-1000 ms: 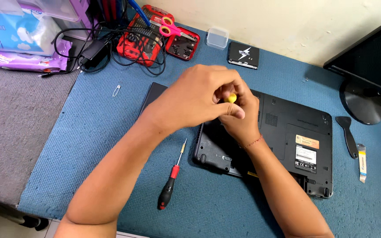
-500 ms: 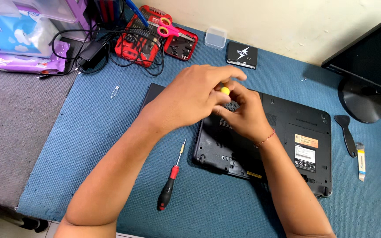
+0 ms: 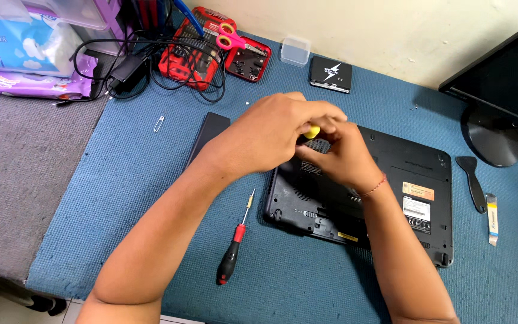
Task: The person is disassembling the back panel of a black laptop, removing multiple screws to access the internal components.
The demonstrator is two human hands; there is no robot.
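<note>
While two hands [image 3: 307,144] work one laptop [image 3: 415,198], one screwdriver [image 3: 235,246] lies beside.

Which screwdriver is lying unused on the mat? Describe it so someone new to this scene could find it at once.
Start at the black laptop lying upside down on the blue mat, under the left hand and right hand. Just off its near left corner lies the spare screwdriver. Its red and black handle and thin bare shaft set it apart; the tool in the hands shows a yellow tip.

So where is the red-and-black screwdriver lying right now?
In the head view, the red-and-black screwdriver lies on the blue mat, just left of the upturned laptop and under the left forearm.
</note>
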